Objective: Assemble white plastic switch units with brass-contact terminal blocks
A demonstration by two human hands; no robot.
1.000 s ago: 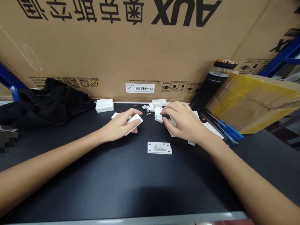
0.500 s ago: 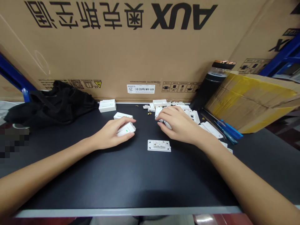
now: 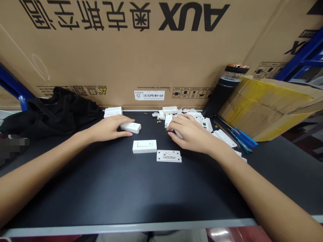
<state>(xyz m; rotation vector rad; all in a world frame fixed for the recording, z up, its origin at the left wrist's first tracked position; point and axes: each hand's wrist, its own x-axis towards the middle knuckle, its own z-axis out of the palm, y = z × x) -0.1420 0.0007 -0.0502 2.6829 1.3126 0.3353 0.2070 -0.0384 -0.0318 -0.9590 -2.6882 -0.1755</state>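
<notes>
My left hand (image 3: 109,128) is around the left end of a white switch block (image 3: 133,127), thumb and fingers on either side. Another white switch block (image 3: 144,146) with a green mark lies flat on the black table, nearer me. Right beside it sits a flat white plate (image 3: 169,156) with holes and a raised middle. My right hand (image 3: 188,132) curls over a small white part (image 3: 178,134), mostly hidden under the fingers, in front of a pile of white parts (image 3: 207,124). More white blocks (image 3: 113,112) stand behind my left hand.
A large cardboard box (image 3: 126,60) walls off the back. Black cloth (image 3: 55,112) lies at the left. A dark bottle (image 3: 225,89), a taped carton (image 3: 264,107), blue-handled tools (image 3: 243,139) and white strips (image 3: 224,138) are at the right. Tiny brass pieces (image 3: 158,121) lie near the back.
The switch block that was in my left hand now lies beside the flat plate. My left hand has moved back and left to another block. My right hand has hardly moved.
</notes>
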